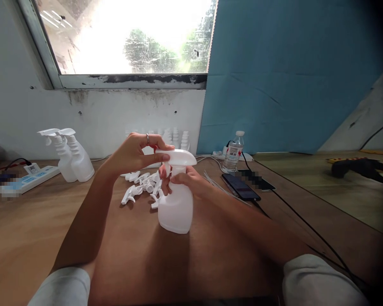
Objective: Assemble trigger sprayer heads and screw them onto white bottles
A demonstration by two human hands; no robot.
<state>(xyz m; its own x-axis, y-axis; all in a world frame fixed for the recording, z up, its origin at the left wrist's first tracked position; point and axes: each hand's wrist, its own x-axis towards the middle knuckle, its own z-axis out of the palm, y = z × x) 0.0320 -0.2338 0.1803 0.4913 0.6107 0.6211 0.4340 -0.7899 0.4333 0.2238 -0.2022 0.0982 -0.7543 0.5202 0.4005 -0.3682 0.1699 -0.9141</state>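
A white spray bottle (pixel 176 211) is in front of me near the middle of the table, with a white trigger head (pixel 182 157) on top. My left hand (pixel 140 151), a ring on one finger, pinches the nozzle end of the head between thumb and fingers. The fingers of my right hand (pixel 190 179) are wrapped round the bottle's neck, just below the head. Behind and to the left of the bottle lies a pile of loose white trigger heads (pixel 143 183), partly hidden by the bottle and my hands.
Two assembled spray bottles (pixel 79 159) stand at the left, beside a power strip (pixel 32 180). More white bottles (pixel 185 142) line the wall. At the right are a water bottle (pixel 233 153), phones (pixel 241 187) and cables. A black and yellow tool (pixel 347 166) lies far right.
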